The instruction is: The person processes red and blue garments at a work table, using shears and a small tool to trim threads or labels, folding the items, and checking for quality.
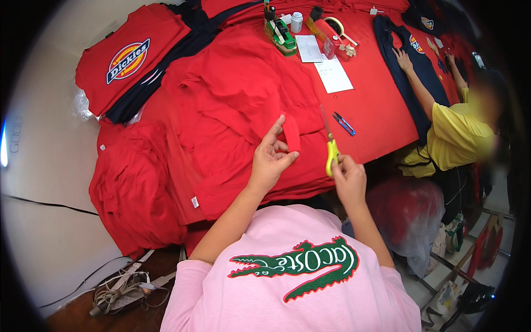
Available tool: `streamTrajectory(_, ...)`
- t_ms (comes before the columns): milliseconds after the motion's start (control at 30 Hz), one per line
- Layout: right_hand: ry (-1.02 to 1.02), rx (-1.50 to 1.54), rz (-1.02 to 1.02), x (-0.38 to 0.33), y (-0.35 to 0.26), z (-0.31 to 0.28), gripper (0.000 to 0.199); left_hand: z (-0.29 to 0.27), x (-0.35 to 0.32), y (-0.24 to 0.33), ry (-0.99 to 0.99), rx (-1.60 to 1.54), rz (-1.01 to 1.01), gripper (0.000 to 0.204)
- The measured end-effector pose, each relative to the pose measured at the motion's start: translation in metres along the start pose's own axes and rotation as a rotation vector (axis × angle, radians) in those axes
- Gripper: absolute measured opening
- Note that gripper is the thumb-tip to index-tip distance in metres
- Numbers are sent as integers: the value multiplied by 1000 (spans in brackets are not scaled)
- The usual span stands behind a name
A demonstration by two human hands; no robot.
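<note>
By the near edge of the bench (376,124), left fingers (274,130) hold one red fabric band (292,134); right fingers (347,162), one yellow-handled scissors (332,154).

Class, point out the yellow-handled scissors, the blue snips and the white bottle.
Yellow-handled scissors (332,147): head view, on the handle.
Blue snips (344,124): head view, on the middle of the body.
White bottle (297,24): head view, on its side.
</note>
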State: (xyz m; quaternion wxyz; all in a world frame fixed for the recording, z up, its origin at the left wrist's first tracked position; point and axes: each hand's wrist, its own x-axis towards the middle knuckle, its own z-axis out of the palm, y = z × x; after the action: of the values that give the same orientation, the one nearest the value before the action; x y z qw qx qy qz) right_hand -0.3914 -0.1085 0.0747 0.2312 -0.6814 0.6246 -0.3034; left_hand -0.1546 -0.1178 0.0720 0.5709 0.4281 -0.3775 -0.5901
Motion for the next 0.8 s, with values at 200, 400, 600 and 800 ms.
streamTrajectory(200, 23, -438, 132, 87, 98, -17, 32, -12, -21, 8, -154, 292, -38, 62)
streamTrajectory(400, 6, -558, 103, 127, 167, -27, 27, -28, -65, -33, -26, 483, -139, 52)
streamTrajectory(600, -66, -321, -65, 148, 111, -17, 33, -19, -91, -85, 386, 383, -94, 44)
streamTrajectory(800, -469, -92, -905, 125, -50, 60, 90, 19, -84, -55, 370, 726, -96, 26)
